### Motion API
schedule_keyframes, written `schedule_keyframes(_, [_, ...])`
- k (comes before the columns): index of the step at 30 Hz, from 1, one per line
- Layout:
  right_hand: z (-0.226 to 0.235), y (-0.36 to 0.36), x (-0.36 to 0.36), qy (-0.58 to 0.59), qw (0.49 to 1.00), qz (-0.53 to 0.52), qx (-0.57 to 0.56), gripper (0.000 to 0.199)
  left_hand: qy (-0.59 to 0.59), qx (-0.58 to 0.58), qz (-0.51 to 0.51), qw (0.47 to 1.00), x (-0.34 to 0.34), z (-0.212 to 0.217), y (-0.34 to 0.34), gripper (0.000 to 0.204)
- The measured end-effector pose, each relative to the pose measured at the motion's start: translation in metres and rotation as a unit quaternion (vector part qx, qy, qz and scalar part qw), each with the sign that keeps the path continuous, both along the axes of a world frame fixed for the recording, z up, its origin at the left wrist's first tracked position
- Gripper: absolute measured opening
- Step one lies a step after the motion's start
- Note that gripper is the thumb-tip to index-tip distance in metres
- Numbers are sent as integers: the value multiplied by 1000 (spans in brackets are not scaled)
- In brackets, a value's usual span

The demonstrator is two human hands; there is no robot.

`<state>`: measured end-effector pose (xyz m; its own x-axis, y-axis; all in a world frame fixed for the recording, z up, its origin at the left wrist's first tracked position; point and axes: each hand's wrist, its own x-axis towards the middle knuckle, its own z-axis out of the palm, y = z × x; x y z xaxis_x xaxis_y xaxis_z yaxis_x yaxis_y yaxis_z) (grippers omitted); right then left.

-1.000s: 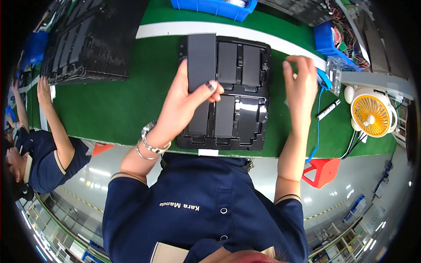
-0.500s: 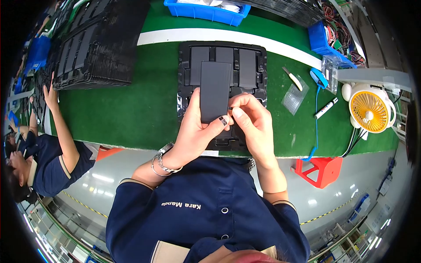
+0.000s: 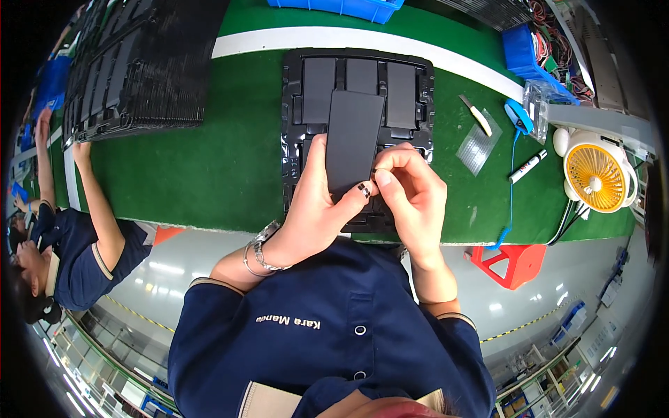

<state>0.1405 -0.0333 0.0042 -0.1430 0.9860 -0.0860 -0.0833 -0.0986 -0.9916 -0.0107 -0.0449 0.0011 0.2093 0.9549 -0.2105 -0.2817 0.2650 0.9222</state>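
A flat black rectangular device [image 3: 355, 136] is gripped in my left hand [image 3: 317, 191], its fingers along the left edge and the thumb across the lower end. Small black pieces show on that thumb. My right hand [image 3: 414, 198] is closed in a pinch at the device's lower right edge; a tiny dark piece shows at the fingertips, too small to name. Beneath both hands lies a black moulded tray [image 3: 289, 115] with similar dark flat units [image 3: 401, 94] in its compartments. The hands and device hide the tray's lower middle.
Tall stacked black trays [image 3: 164, 76] stand at left, beside a co-worker's arm [image 3: 97, 202]. On the green table [image 3: 237, 160] at right lie a knife [image 3: 479, 120], clear bubble bag [image 3: 477, 153], blue corded tool [image 3: 518, 116], marker [image 3: 528, 166] and yellow-white fan [image 3: 594, 177]. Blue bins [image 3: 523, 52] stand behind.
The device has tilted slightly, its top leaning to the right. My right hand still pinches at its edge. The co-worker's hand at left has lowered to the tray stack. The whole view has shifted a little.
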Motion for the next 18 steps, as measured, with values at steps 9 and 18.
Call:
schedule_keyframes(9, [-2,2,0,-50,998,22,35,4,195,101,0,976,-7,11,5,43])
schedule_keyframes(18, [0,4,-3,102,992,44,-58,10,25,-11,5,1000,-7,8,1,52])
